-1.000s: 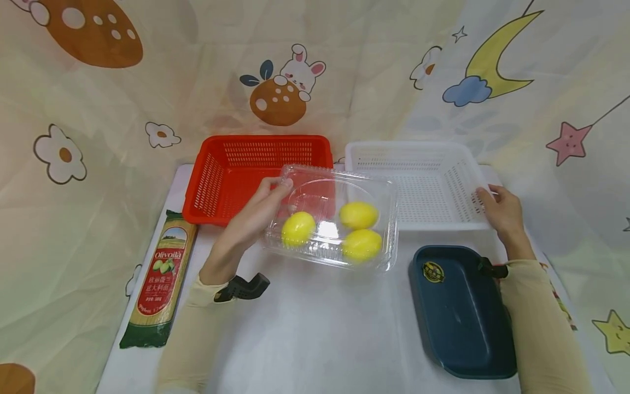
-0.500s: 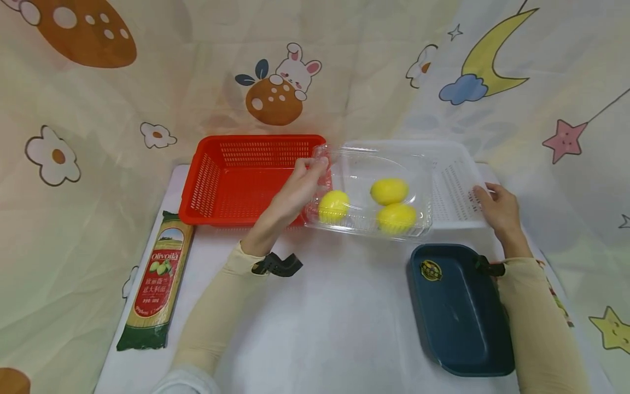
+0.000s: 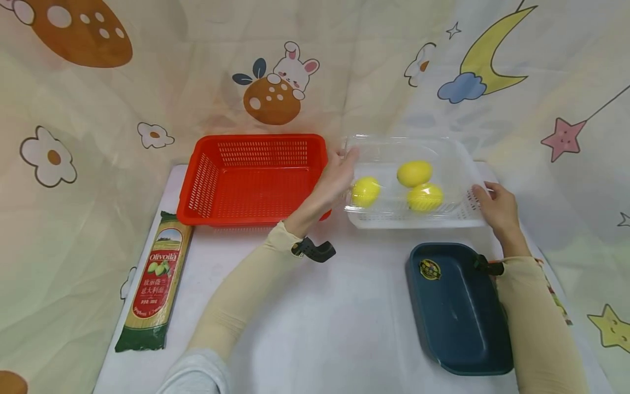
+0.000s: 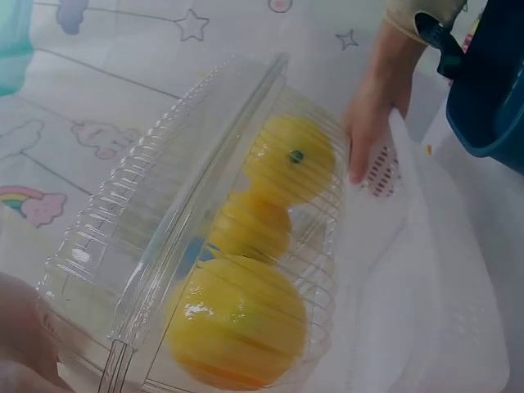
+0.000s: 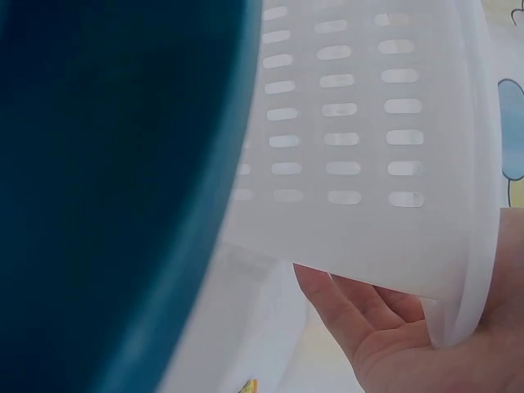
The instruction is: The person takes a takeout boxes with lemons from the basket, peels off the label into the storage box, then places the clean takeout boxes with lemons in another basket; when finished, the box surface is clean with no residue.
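A clear plastic clamshell box [image 3: 379, 153] with three yellow lemons [image 3: 425, 197] inside is held at its left end by my left hand [image 3: 336, 178]. It overlaps the white slotted basket [image 3: 418, 221] in the head view. In the left wrist view the box [image 4: 176, 213] appears tilted, its lid on and the basket's wall [image 4: 458, 303] beside it. My right hand [image 3: 499, 210] grips the basket's right end. The right wrist view has that hand [image 5: 393, 348] at the rim, thumb side at the outer edge and fingers below the slotted wall [image 5: 360, 233].
A red slotted basket [image 3: 261, 140] stands left of the white one. A packet of spaghetti [image 3: 156, 279] lies at the table's left edge. Below the white basket, a dark blue tray [image 3: 462, 312] with a round sticker sits beside my right forearm. A patterned cloth hangs behind.
My left hand has carried the box of lemons rightward and away from me, from in front of the two baskets to over the white one. My right hand keeps its hold on the basket's end.
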